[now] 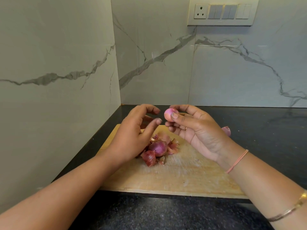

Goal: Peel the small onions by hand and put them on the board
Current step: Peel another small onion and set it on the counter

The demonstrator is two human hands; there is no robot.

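Pinching a nearly bare onion above the board, her right hand holds firm; left hand hovers, fingers apart. Next, I'd guess: strip that last scrap, set it down.

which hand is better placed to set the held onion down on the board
Right, most likely. The right hand pinches the pale onion in its fingertips, raised near the far end of the board. The left hand is open and empty, hovering over the peels.
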